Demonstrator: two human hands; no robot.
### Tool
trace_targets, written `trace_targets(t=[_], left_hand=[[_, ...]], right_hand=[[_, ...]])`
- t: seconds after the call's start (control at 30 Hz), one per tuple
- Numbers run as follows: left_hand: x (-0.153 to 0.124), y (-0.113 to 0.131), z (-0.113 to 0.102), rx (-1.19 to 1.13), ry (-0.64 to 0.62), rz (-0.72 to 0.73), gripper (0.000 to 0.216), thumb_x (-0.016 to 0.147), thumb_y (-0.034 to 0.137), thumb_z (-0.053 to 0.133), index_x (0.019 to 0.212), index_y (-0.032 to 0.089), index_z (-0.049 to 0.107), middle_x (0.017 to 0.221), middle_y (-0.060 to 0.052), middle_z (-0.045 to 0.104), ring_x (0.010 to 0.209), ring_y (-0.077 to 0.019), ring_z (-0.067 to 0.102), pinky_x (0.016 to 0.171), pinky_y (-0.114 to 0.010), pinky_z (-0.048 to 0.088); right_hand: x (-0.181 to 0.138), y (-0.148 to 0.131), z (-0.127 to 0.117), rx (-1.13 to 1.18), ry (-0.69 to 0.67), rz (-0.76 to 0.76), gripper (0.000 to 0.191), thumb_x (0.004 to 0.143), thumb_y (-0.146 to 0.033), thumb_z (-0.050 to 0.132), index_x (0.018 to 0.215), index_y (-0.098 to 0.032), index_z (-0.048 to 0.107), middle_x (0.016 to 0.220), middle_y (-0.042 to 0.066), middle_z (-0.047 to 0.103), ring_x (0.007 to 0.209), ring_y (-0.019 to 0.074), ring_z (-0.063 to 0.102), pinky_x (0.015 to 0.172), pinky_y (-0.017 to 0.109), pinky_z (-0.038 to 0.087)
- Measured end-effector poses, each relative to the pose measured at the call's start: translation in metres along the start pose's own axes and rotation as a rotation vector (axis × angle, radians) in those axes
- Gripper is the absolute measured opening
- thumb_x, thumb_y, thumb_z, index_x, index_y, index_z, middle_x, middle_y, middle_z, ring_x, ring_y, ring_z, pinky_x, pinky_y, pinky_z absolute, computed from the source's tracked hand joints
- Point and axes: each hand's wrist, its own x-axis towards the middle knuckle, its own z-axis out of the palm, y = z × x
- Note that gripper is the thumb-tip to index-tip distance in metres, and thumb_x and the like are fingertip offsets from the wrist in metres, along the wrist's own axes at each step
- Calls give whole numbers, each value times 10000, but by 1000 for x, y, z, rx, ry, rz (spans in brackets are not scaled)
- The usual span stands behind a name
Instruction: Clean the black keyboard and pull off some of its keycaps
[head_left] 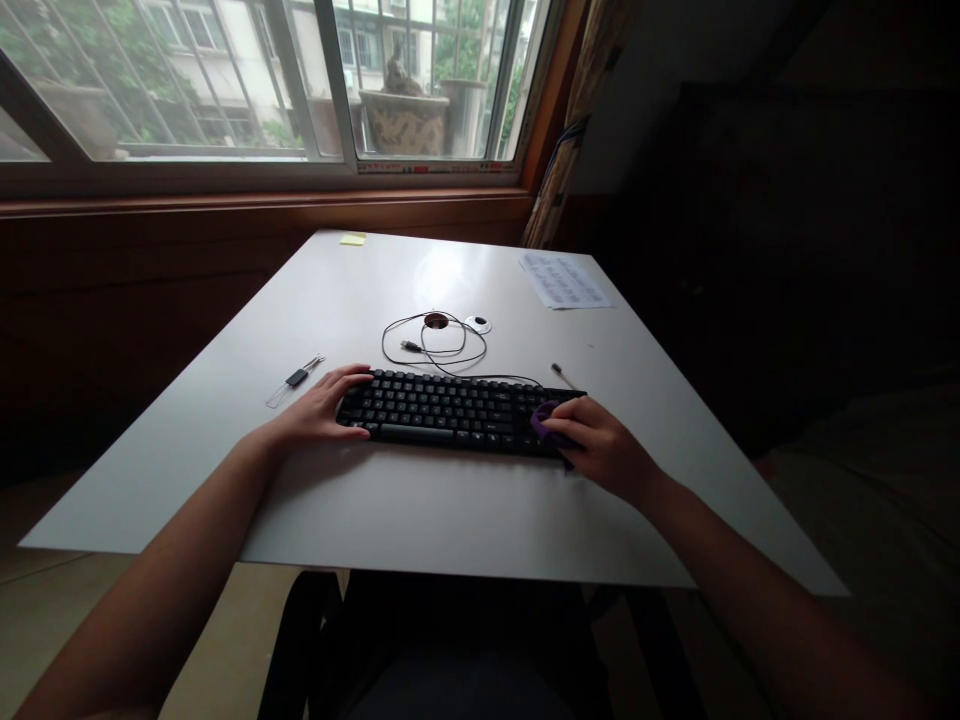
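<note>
A black keyboard [435,405] lies flat on the white table [420,510], its keys facing up. My left hand [319,407] grips the keyboard's left end, thumb along the near edge and fingers over the far edge. Bunched in the fingers of my right hand [604,442] is a purple cloth [541,420], which rests on the keys at the keyboard's right end. My right hand hides part of that end. Behind the keyboard, its thin black cable [484,350] lies in loose loops, with the USB plug [409,346] inside them.
Left of the keyboard lies a small wire tool with a black middle [298,378]. A thin stick with a dark tip [557,370] lies behind its right end. Farther back are a cable hole [436,322], a white ring-shaped cover [478,324], printed sheets [564,281] and yellow notes [352,240].
</note>
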Motion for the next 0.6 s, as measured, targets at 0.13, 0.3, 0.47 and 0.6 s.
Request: trace_targets(t=[0.13, 0.3, 0.47, 0.6], left_hand=[[0, 1, 0, -2, -2, 6, 818, 783, 540, 754, 1461, 278, 379, 1558, -123, 348, 1423, -349, 361, 1174, -546, 346], [1, 1, 0, -7, 3, 6, 822, 780, 532, 757, 1465, 282, 377, 1555, -126, 353, 1418, -351, 369, 1169, -555, 350], [1, 2, 0, -7, 3, 1, 822, 778, 537, 758, 1462, 280, 382, 1556, -125, 354, 1414, -352, 375, 1162, -553, 361], [1, 2, 0, -5, 2, -4, 826, 770, 542, 765, 1457, 280, 388, 1551, -124, 359, 1418, -350, 369, 1170, -546, 351]], right_hand=[[6, -3, 8, -40, -59, -33, 225, 914, -141, 606, 1112, -202, 696, 1048, 102, 629, 966, 243, 575, 862, 416, 527], [12, -5, 15, -137, -245, -102, 260, 874, -86, 594, 1091, -176, 704, 1025, 102, 627, 921, 233, 554, 837, 387, 511], [20, -11, 16, -315, -353, -193, 269, 848, -40, 585, 1047, -164, 716, 987, 102, 646, 893, 230, 536, 788, 355, 468], [24, -15, 15, -376, -374, -222, 243, 911, -67, 542, 1069, -154, 705, 973, 101, 645, 883, 219, 526, 773, 342, 441]])
